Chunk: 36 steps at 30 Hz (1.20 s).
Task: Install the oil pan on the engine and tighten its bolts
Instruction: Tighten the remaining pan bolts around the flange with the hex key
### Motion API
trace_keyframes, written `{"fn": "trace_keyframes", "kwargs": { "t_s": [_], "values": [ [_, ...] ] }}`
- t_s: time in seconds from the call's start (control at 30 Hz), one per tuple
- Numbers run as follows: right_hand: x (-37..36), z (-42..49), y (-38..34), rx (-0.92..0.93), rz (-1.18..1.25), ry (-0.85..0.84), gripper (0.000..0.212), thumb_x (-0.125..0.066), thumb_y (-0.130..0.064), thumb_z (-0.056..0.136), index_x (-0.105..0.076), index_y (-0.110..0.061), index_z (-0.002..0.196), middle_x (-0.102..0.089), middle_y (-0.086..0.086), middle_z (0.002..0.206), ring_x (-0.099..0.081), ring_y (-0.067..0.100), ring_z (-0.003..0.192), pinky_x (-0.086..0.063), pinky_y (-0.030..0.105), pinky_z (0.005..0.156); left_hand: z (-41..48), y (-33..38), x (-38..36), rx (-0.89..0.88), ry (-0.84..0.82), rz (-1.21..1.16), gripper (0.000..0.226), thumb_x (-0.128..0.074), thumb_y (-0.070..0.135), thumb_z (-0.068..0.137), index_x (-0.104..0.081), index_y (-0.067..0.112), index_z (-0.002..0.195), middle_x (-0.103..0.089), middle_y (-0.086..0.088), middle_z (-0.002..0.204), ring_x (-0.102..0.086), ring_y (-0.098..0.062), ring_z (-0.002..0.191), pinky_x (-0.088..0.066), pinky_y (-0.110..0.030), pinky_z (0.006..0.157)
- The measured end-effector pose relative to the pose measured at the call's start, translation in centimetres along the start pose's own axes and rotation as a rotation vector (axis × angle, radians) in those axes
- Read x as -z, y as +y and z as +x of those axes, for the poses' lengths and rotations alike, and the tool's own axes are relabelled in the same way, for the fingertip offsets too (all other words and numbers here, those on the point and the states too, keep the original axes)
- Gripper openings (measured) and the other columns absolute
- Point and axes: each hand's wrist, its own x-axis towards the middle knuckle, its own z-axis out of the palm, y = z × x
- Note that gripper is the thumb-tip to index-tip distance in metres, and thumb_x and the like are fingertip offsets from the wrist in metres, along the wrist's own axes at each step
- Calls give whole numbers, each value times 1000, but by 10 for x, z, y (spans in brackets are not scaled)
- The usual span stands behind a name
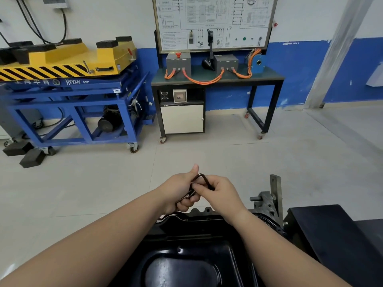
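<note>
**Both hands grip a bent wrench above the oil pan**

Head view: The black oil pan (186, 257) fills the bottom centre. The frame cuts off its near edge and both forearms cover its sides. Of the engine (264, 205), only grey metal shows past the pan's far rim and behind the right wrist. Whether bolts sit in the rim's holes is too dark to tell. The lower leg of the wrench (206, 180) disappears inside the left fist, where a small bright piece is too small to identify.

The left hand (178, 189) has its fingers curled round that lower leg and its thumb pointing straight up. The right hand (222, 193) pinches the other leg between thumb and forefinger, with the remaining fingers folded under. The two hands touch, held above the pan's far rim.

Beyond them stand a yellow-and-blue cart (62, 65) and a bench (217, 82) strung with orange cables (202, 81). Above the bench is a wiring board (213, 21), cut off at the top.
</note>
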Motion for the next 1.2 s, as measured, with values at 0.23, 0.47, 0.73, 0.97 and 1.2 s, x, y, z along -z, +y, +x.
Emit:
{"fn": "trace_keyframes", "kwargs": {
  "t_s": [0.23, 0.47, 0.73, 0.97, 1.2],
  "values": [
    [18, 1, 7, -99, 1, -51, 19, -59, -7, 89, -63, -16, 73, -63, 1, 65, -39, 0, 39, -30, 10, 42, 11, -5, 0, -5, -37, 12, 49, -33, 54, 95, -51, 17, 69, -43, 1, 49, -22, -7, 34, -17, -10, 34],
    [34, 3, 13, -199, 109, 41, 19, -53, -4, 91, -62, -12, 77, -67, 1, 66, -36, 6, 35, -29, 13, 37, 17, -17, 10, -4, -50, 47, 23, -51, 25, 94, -65, 8, 87, -48, 1, 53, -19, -5, 32, -16, -10, 34],
    [38, 4, 19, -212, -25, -138, 14, -57, -5, 88, -65, -12, 80, -64, 1, 63, -34, 0, 34, -26, 11, 37, 20, -17, 8, 66, -135, 177, 22, -59, 19, 89, -69, 13, 71, -45, 4, 50, -20, -4, 32, -16, -11, 34],
    [35, 2, 19, -115, -269, -190, 4, -70, -19, 78, -71, -23, 79, -68, -10, 68, -56, -6, 56, -37, 6, 53, 20, -17, 8, 163, 10, 206, 37, -61, 11, 84, -63, 13, 46, -38, 3, 45, -19, -5, 32, -13, -11, 34],
    [26, 5, 22, -100, -527, -170, 8, -75, -27, 72, -70, -26, 79, -68, -11, 73, -58, -4, 63, -40, 7, 56, 19, -17, 9, 200, 17, 188, 33, -56, 8, 88, -48, 12, 56, -36, 5, 41, -19, -4, 31, -13, -10, 33]
  ]
}}
